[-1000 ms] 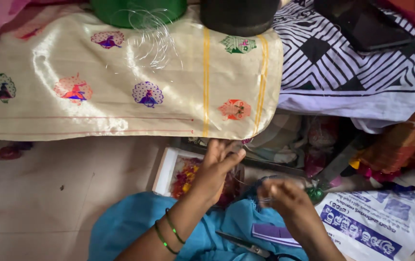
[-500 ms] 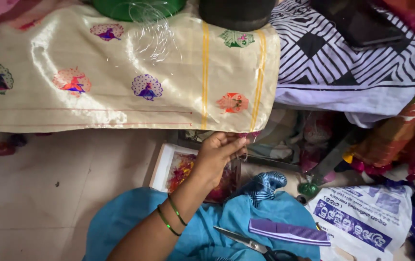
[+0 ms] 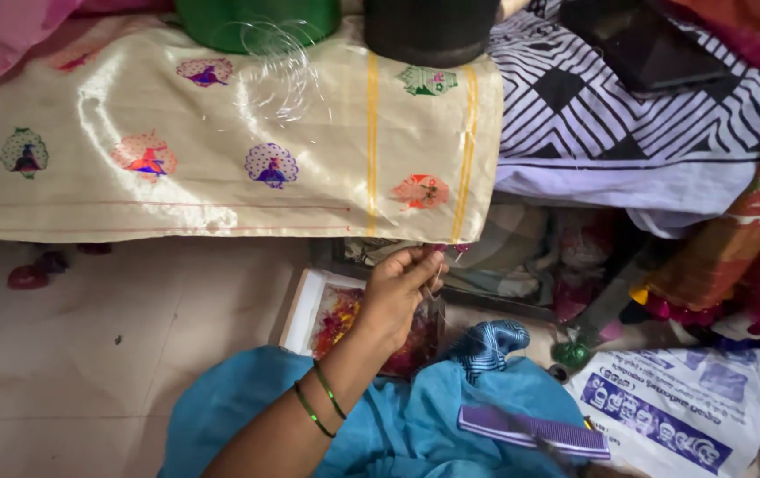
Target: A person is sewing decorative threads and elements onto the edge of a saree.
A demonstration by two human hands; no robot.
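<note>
My left hand (image 3: 398,296), with two green bangles at the wrist, is raised just below the lower right corner of a shiny cream cloth (image 3: 221,186) with small coloured motifs and yellow stripes. Its fingertips are pinched together on what looks like a small clear packet (image 3: 436,310) that hangs down from them. Under the hand lies an open white box (image 3: 302,305) with red and yellow contents. A teal cloth (image 3: 415,416) covers my lap. My right hand is out of view.
A purple comb (image 3: 530,434) and a rolled blue striped cloth (image 3: 486,343) lie on the teal cloth. A green container (image 3: 256,18), a black container (image 3: 433,31) and clear thread loops (image 3: 283,75) rest on the cream cloth. A black-and-white cloth (image 3: 628,124) and a printed white bag (image 3: 663,416) lie at right.
My right hand has dropped out of the picture. My left hand has lifted slightly toward the cream cloth's corner, and the comb now lies uncovered on my lap.
</note>
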